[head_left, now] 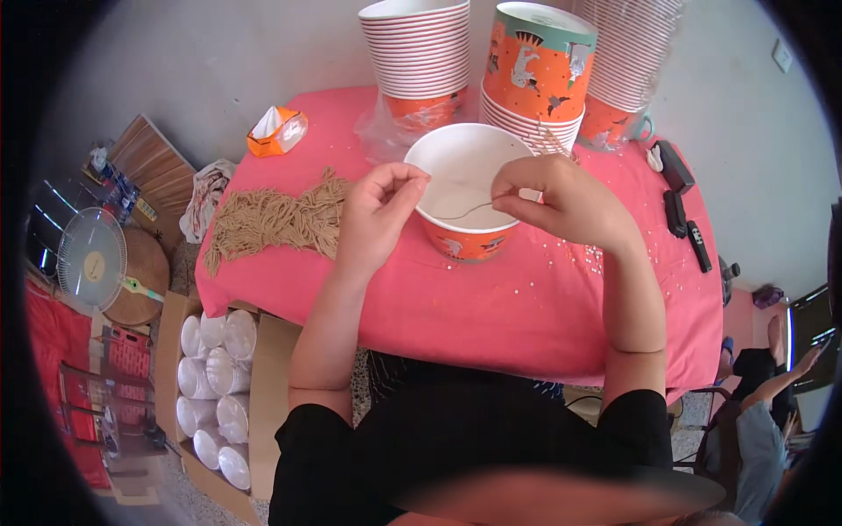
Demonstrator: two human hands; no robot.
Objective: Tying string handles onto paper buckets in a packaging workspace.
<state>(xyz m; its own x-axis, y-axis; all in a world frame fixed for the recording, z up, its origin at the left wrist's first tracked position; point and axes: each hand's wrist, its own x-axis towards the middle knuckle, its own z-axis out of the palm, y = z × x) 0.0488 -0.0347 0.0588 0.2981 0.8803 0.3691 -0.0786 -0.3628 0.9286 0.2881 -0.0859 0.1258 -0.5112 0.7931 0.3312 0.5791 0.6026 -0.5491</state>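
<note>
Pinching thin string (467, 211), over orange bucket (465, 186)

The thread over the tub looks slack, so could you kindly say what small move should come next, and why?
I would perhaps ease the right hand gently outward: the thread it pinches curves slackly over the tub, and whether the left hand, also pinched, holds the other end is unclear.

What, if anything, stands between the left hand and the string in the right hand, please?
Nothing visible. From the right hand, the string curves over the bucket toward the left hand, whose grip is unclear.
</note>
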